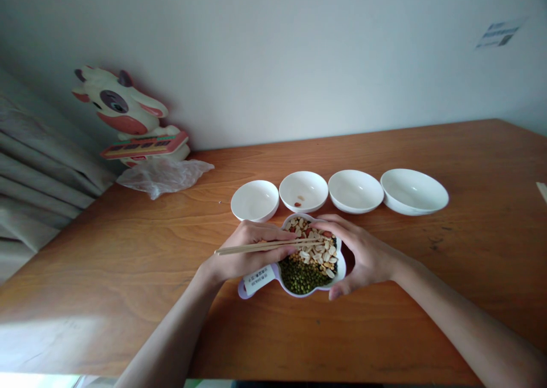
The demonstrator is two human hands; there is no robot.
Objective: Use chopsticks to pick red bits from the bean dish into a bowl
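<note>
The left hand point(245, 237) pinches a pair of wooden chopsticks point(239, 249) between thumb and fingers, with little gap between them; the rear ends pass back over the hand and the tips extend to its right, over the peanuts point(322, 256). The right hand point(363, 248) is spread in a wide curve around the right side of the lavender-rimmed dish point(341, 269), fingertips at the far rim and thumb just beside the near rim; whether it bears firmly on the dish cannot be told. The dish sits between the two hands, its labelled handle point(260, 280) projecting below the left hand. The peanuts lie directly under the chopstick tips, with mung beans point(302, 277) on the near side of the grip. Beyond the hands stands a row of four white bowls: the first point(245, 200) just past the left hand, the second point(314, 186), holding a few small pieces point(298, 204), past the dish, and the third point(354, 188) and fourth point(412, 188) past the right hand. The step in hand is judged to be chopstick work among the peanuts; no piece can be confirmed between the tips. The next move likely calls for fine tip control, light pressure and a steady dish.
</note>
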